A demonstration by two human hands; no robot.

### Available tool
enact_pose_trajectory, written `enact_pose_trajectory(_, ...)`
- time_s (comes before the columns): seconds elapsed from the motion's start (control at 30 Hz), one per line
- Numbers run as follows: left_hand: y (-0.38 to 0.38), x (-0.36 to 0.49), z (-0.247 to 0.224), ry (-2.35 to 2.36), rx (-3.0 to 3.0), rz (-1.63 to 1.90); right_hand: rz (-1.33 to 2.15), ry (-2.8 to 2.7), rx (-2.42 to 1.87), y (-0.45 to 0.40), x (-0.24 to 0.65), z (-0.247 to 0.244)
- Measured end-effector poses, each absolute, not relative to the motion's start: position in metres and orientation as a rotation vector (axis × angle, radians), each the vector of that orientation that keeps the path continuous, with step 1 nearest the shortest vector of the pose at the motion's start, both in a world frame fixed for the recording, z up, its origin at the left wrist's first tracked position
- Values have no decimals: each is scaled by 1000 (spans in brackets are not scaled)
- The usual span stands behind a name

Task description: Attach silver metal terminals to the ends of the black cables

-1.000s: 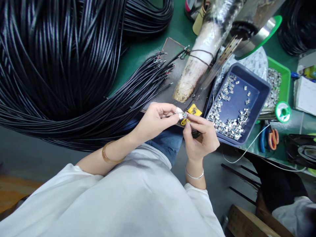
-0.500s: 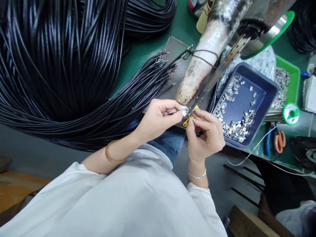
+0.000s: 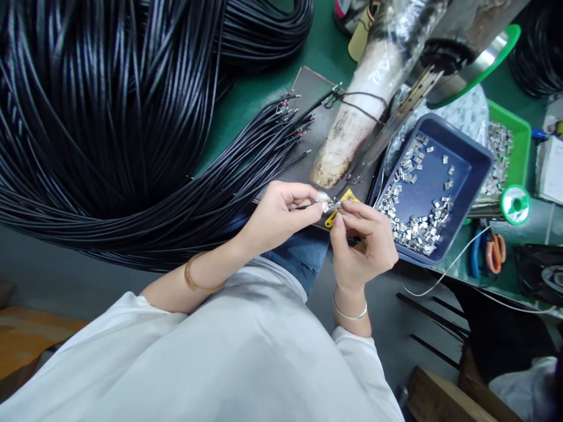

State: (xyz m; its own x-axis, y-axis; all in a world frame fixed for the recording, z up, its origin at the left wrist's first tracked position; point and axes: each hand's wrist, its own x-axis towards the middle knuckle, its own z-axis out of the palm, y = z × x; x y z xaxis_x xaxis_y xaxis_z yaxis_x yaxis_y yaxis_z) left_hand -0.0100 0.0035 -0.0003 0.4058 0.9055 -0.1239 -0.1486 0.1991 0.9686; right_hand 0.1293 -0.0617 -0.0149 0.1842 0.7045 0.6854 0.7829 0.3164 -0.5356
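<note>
My left hand (image 3: 284, 214) pinches a black cable close to its stripped end (image 3: 331, 206), where fine coloured wires show. White wrapping covers the tips of its thumb and forefinger. Just to the right, my right hand (image 3: 366, 234) closes thumb and fingers on a small silvery metal piece (image 3: 338, 205) at the wire ends. Whether the piece is around the wires or only touching them, I cannot tell. Beneath the fingertips lies a flat yellow tool (image 3: 333, 218), partly hidden. A bundle of black cables (image 3: 264, 140) with bared tips rests beyond my left hand.
A blue tray (image 3: 477, 158) of small metal shells stands at the right, before a green tray (image 3: 522, 146) holding more. A plastic-wrapped tube (image 3: 356, 111) slants down near my hands. Orange-and-blue pliers (image 3: 495, 253), a solder spool (image 3: 515, 205) and a large cable coil (image 3: 109, 105) lie around.
My right fingertips have come slightly closer to the cable end, and the metal piece now meets the wires. My left hand keeps its hold on the cable. The view has shifted slightly.
</note>
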Motion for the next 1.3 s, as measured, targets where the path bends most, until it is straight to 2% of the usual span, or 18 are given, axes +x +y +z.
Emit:
enact_pose_trajectory(0.47,3,-10,5,842,1169,877,-146,-1539,-1410,-59,127,-11)
enact_pose_trajectory(0.77,6,-11,4,856,1142,791,-30,-1500,-1366,-61,128,-18)
enact_pose_trajectory(1.07,2,-11,5,848,1152,825,-132,-1538,-1416,-59,128,-12)
enact_pose_trajectory(1.3,2,-12,4,836,1168,802,-42,-1503,-1379,-62,126,-15)
